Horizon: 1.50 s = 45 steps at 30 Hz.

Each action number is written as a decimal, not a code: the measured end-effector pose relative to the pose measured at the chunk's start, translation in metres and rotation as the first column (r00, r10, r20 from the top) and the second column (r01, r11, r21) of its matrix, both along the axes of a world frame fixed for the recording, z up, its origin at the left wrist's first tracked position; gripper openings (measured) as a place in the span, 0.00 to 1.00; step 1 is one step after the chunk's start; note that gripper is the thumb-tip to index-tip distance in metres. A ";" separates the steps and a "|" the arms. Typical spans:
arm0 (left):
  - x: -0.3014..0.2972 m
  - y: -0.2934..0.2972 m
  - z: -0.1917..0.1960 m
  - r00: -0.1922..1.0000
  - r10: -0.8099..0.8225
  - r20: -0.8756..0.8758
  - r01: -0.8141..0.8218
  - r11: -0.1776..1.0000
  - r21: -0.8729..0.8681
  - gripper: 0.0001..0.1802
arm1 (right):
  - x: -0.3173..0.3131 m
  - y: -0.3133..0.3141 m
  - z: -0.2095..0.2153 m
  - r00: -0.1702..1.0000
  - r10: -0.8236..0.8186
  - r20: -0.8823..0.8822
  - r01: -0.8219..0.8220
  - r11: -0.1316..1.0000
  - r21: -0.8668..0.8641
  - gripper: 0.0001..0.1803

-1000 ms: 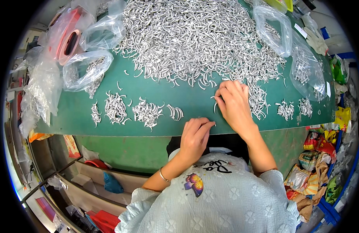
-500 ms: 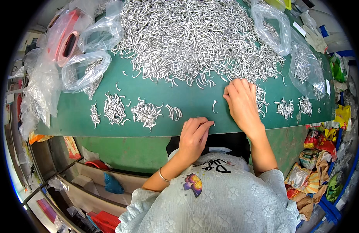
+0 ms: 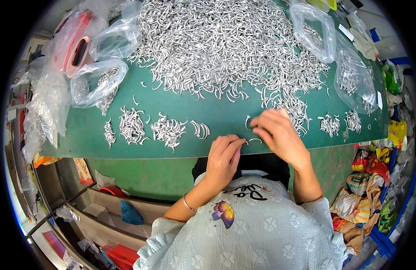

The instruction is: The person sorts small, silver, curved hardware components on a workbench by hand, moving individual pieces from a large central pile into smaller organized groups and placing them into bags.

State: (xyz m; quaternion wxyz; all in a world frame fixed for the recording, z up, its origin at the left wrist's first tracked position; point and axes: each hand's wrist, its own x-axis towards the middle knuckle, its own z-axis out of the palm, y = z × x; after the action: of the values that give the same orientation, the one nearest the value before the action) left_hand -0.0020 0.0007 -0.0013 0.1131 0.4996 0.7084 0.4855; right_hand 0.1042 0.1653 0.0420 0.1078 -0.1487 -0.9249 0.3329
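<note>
A few small curved silver metal pieces lie at the near edge of the green table, right between the two hands. The left hand rests at the table edge with its fingers curled close together, the tips touching the table just at 9 o'clock of those pieces; whether it pinches one cannot be told. The right hand sits at 2 o'clock of the left hand, fingers bent and bunched toward the thumb over the same pieces, and its grip is also hidden from view. One loose hook lies just at 10 o'clock of the right hand.

At 12 o'clock of the hands spreads a large heap of the same silver pieces, covering most of the far table. At 9 o'clock of the hands, along the near edge, stand four small sorted piles in a row. Further small piles lie at 3 o'clock of the right hand. Clear plastic bags holding more pieces lie at 10 o'clock, with a pink roll inside another bag beyond them. More clear bags sit at 2 o'clock. Colourful wrappers crowd the floor at 4 o'clock.
</note>
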 end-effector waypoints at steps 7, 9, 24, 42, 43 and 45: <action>0.000 -0.002 0.002 0.999 -0.032 -0.031 0.031 0.999 -0.022 0.16 | -0.011 0.001 -0.012 0.996 -0.080 -0.028 0.085 0.971 0.224 0.10; 0.000 -0.003 0.002 0.999 -0.020 -0.046 0.019 1.000 -0.022 0.16 | -0.004 0.006 -0.012 0.986 -0.166 -0.030 0.168 0.947 0.274 0.08; 0.004 0.000 0.006 0.996 0.071 0.059 -0.069 0.997 -0.037 0.17 | 0.015 -0.021 -0.006 0.997 -0.073 -0.010 0.074 0.995 0.063 0.08; 0.001 0.003 0.000 0.994 -0.092 -0.054 0.091 0.995 -0.029 0.17 | 0.005 -0.002 -0.017 0.949 -0.314 -0.011 0.299 0.891 0.341 0.22; 0.000 0.003 0.000 0.994 -0.090 -0.055 0.089 0.996 -0.023 0.17 | 0.007 -0.007 -0.019 0.962 -0.274 -0.011 0.262 0.908 0.327 0.19; 0.000 0.003 0.000 0.995 -0.089 -0.050 0.088 0.996 -0.014 0.17 | 0.011 -0.007 -0.021 0.978 -0.208 -0.023 0.205 0.935 0.291 0.14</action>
State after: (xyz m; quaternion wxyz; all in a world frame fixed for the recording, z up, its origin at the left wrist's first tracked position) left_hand -0.0022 0.0038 -0.0017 0.1195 0.5419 0.6912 0.4629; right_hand 0.1152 0.1579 0.0213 0.1590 -0.2288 -0.9435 0.1791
